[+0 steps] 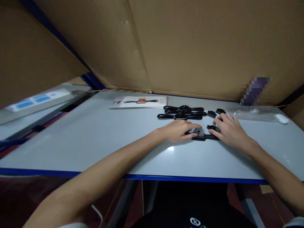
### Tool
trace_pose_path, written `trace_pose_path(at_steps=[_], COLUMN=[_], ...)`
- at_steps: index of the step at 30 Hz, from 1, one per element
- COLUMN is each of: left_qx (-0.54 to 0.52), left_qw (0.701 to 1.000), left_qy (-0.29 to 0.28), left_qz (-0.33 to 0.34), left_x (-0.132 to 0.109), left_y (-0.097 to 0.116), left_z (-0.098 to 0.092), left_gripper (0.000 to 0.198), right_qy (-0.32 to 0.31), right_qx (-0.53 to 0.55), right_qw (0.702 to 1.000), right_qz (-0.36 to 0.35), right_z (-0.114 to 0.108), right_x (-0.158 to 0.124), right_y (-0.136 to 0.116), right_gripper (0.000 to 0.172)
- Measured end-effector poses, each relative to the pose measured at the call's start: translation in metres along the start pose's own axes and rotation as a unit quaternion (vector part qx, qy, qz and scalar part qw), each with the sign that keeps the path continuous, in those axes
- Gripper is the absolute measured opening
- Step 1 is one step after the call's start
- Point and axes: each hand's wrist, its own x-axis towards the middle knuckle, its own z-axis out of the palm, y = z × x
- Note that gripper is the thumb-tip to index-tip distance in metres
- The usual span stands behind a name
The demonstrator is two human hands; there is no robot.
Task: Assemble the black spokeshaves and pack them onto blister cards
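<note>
A black spokeshave [201, 135] lies on the white table [95, 136] between my two hands. My left hand [177, 130] is closed round its left handle, thumb by the metal blade in the middle. My right hand [230, 129] covers its right handle, fingers curled over it and over a small black part [211, 127]. Just beyond lie three more black spokeshaves [181, 112] stacked side by side, and two loose black caps [212, 113] [220, 111].
A printed leaflet [140, 101] lies at the back of the table. Clear plastic bags [251, 113] and a white earbud case [281, 118] sit at the back right. Cardboard walls [190, 47] stand behind. A power strip [38, 98] lies on the left shelf.
</note>
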Motion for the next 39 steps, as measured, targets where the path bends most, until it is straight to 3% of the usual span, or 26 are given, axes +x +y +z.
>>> trace_pose_path(at_steps=[10, 14, 17, 20, 22, 30, 39], left_qx=[0.02, 0.018, 0.017, 0.014, 0.009, -0.011, 0.013], left_qw=[1.0, 1.0, 1.0, 1.0, 1.0, 0.999, 1.0], left_qy=[-0.001, -0.001, 0.001, 0.009, 0.018, 0.027, 0.019], left_qz=[-0.009, -0.01, -0.009, 0.001, 0.005, 0.015, 0.011], left_x=[0.0, 0.0, 0.0, 0.0, 0.0, -0.001, 0.0], left_y=[0.0, -0.001, -0.002, -0.003, -0.004, -0.006, -0.008], left_z=[0.001, 0.002, 0.004, 0.005, 0.005, 0.006, 0.008], left_gripper=[0.052, 0.052, 0.051, 0.049, 0.052, 0.049, 0.042], right_qy=[-0.1, -0.062, 0.011, 0.11, 0.135, 0.077, 0.091], right_qx=[0.209, 0.256, 0.296, 0.346, 0.376, 0.394, 0.363], right_qw=[0.973, 0.964, 0.954, 0.932, 0.916, 0.914, 0.924], right_qz=[0.009, 0.03, 0.041, 0.011, -0.021, -0.06, -0.085], right_z=[-0.001, -0.009, -0.01, -0.008, -0.007, 0.004, 0.014], right_x=[0.003, 0.005, 0.006, 0.006, 0.004, 0.004, 0.005], right_y=[0.021, 0.011, -0.002, -0.016, -0.025, -0.039, -0.031], right_gripper=[0.018, 0.005, 0.003, 0.006, 0.007, 0.015, 0.022])
